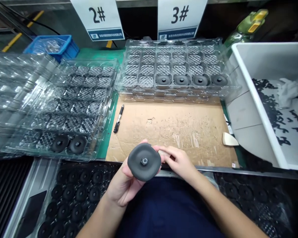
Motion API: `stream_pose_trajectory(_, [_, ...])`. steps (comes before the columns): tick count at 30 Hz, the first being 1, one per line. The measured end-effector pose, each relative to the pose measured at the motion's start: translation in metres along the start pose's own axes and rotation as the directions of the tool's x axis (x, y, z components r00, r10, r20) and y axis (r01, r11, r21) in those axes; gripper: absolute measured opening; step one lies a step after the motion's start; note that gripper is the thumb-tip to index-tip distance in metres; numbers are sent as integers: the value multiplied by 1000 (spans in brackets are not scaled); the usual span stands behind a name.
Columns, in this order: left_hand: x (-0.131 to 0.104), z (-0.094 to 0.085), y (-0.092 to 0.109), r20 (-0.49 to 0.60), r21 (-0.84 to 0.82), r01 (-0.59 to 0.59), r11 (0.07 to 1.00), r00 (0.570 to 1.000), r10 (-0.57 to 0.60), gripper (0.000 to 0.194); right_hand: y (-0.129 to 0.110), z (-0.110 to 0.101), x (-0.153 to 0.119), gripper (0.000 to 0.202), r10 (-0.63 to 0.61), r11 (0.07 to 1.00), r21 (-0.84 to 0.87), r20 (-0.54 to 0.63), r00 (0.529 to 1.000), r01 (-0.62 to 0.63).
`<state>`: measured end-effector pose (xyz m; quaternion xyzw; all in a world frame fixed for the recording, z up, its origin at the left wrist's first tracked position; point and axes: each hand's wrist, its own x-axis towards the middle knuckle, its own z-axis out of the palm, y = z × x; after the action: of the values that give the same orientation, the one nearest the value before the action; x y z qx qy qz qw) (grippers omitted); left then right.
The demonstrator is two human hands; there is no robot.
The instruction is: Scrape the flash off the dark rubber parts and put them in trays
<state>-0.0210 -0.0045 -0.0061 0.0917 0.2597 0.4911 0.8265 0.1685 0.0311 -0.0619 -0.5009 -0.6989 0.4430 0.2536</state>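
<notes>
Over on the far left, beyond the fingers, there's a blue bin (71, 50), and nearer in, a clear tray (89, 156) with two dark discs (78, 144) in its near row. Then a pen (118, 119) lies on the cardboard (136, 122), ahead and a little left of the fingers. Here's the left hand (125, 190), and its fingers are closed on a rounded black pad (144, 162), cradling it from below and behind, the broad face and its central stub turned up to view. The pad is nearly as wide as it is tall, so no long axis stands out. And the key bit: the right hand (180, 162) comes in from the right, fingers bent, tips right at the pad's upper right edge; whether they pinch it, I can't tell. The left hand has the main grip. Ahead of the fingers sits another clear tray (173, 90), discs in the right part of its near row. Off right of the fingers, a cream block (229, 139), then a white tub (260, 115) of small black pieces.
</notes>
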Motion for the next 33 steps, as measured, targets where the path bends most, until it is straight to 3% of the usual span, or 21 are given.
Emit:
stream_pose_trajectory(3, [3, 3, -1, 13, 12, 35, 999, 999, -36, 54, -8, -12, -3, 27, 23, 1000, -7, -46, 999, -23])
stream_pose_trajectory(5, [5, 7, -2, 18, 33, 43, 999, 999, -44, 56, -33, -27, -1, 28, 4, 1000, -10, -167, 986, -5])
stream_pose_trajectory(7, [8, 10, -3, 21, 59, 30, 998, 999, -32, 55, -62, -38, 0, 31, -127, 992, -47, -278, 952, 119])
stream_pose_trajectory(10, [10, 10, -4, -23, 130, -49, 990, 998, 52, 47, -91, -36, -2, 38, -396, 917, -148, -239, 887, 369])
stream_pose_trajectory(12, [8, 6, -1, -90, 190, -117, 975, 987, 136, 47, -94, -30, -5, 36, -379, 922, -145, -154, 912, 359])
stream_pose_trajectory(14, [5, 0, 3, -145, 225, -155, 962, 971, 191, 50, -88, -28, -9, 31, -239, 971, -30, -20, 971, 239])
stream_pose_trajectory(17, [0, -7, 10, -144, 228, -170, 959, 968, 206, 50, -65, -29, -11, 24, -179, 969, 208, 210, 961, 135])
stream_pose_trajectory(19, [2, -5, 10, -92, 197, -180, 964, 975, 201, 49, -44, -23, -5, 25, -148, 980, 153, 156, 977, 124])
stream_pose_trajectory(22, [9, 5, 7, -12, 108, -152, 982, 988, 154, 53, -11, -4, 11, 30, -34, 988, -155, -49, 998, 26])
stream_pose_trajectory(26, [12, 18, 6, 25, 82, -98, 992, 995, 96, 54, 10, 13, 24, 40, -15, 954, -301, -68, 998, -7])
stream_pose_trajectory(28, [11, 19, 7, 54, 185, -166, 969, 986, 158, 54, 7, 11, 22, 43, -21, 948, -319, -77, 997, -5])
stream_pose_trajectory(30, [11, 17, 7, 120, 409, -315, 856, 949, 292, 59, -1, 5, 13, 43, -28, 948, -320, -83, 996, 0])
stream_pose_trajectory(33, [14, 10, 5, 331, 736, -517, 437, 838, 435, 91, -10, 3, -10, 43, -103, 970, -231, -102, 989, 78])
